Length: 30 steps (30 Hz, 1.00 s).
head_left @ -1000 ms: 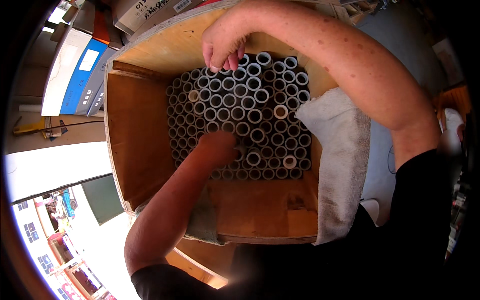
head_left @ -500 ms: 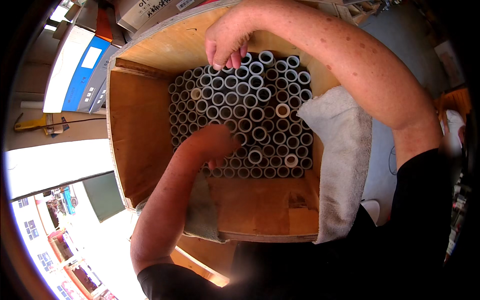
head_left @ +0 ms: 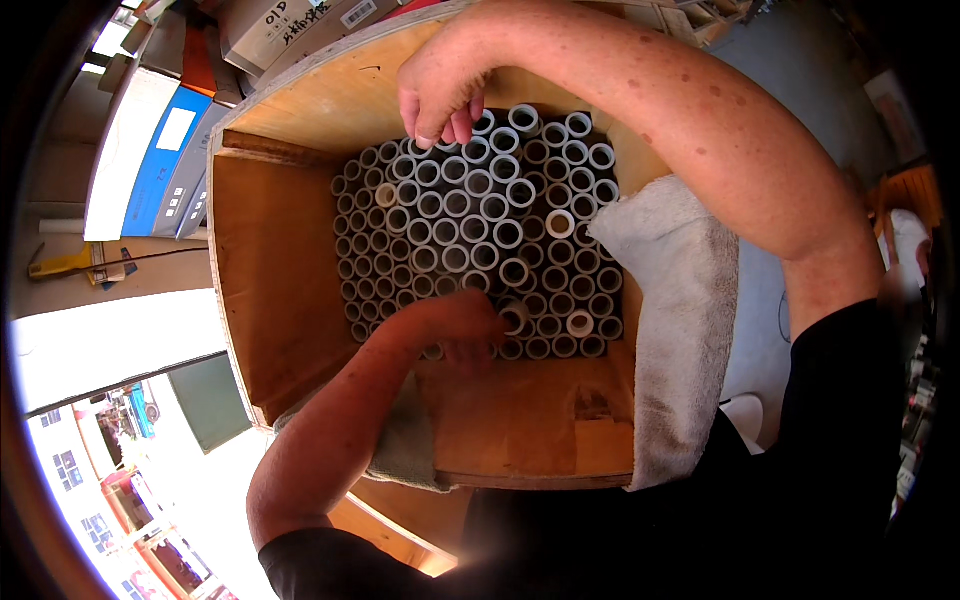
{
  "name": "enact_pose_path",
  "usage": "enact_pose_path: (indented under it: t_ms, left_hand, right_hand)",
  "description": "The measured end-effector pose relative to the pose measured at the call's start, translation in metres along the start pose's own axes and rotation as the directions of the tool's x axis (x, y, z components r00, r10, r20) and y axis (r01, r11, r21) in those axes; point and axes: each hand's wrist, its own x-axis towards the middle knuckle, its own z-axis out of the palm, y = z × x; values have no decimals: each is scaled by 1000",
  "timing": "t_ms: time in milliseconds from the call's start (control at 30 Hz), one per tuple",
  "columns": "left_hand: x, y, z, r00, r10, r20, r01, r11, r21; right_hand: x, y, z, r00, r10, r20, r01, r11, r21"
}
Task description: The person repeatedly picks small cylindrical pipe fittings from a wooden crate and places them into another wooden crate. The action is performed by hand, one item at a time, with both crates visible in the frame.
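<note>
Grey tubes stand packed side by side in a wooden box, their round mouths facing up; those in the middle look larger and seem to sit higher than the ones along the left and right. The left hand is over the near rows, knuckles up, its fingers beside the rim of one near tube. It is blurred and seen from the back, so I cannot tell whether it pinches anything. The right hand hangs over the far rows, fingers curled and drawn close together, tips down at the rims; whether they grip one is hidden.

Working well here, I judge, means handling each tube by its rim and keeping it upright – a tilted one could wedge against its neighbours. A light fingertip touch should do, with the other hand steadying the tubes around it. The arms reach over the box edges, so the grey towel on the right and the green cloth on the near left are best kept flat there – padding for the forearms, and clear of the open mouths.
</note>
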Motion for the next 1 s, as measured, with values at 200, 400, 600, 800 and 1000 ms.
enact_pose_path:
  t_ms: [200,400,600,800,1000]
  left_hand:
    - [-22,3,-3,975,106,-194,-43,951,305]
    - [-14,-41,-31,980,70,-187,16,906,423]
    - [-20,-34,-35,936,-41,-349,67,996,62]
    - [-32,-28,-37,916,42,-400,-52,999,-13]
    - [-55,-14,-42,884,40,-466,19,992,122]
  right_hand:
    - [-2,-2,0,1000,14,-17,-14,1000,1]
    - [-5,-7,3,996,54,-68,-55,998,-17]
    - [-5,-6,9,987,116,-112,-118,993,-15]
    - [-6,-10,8,989,102,-103,-104,994,-19]
    - [-6,-9,7,992,80,-102,-83,996,-27]
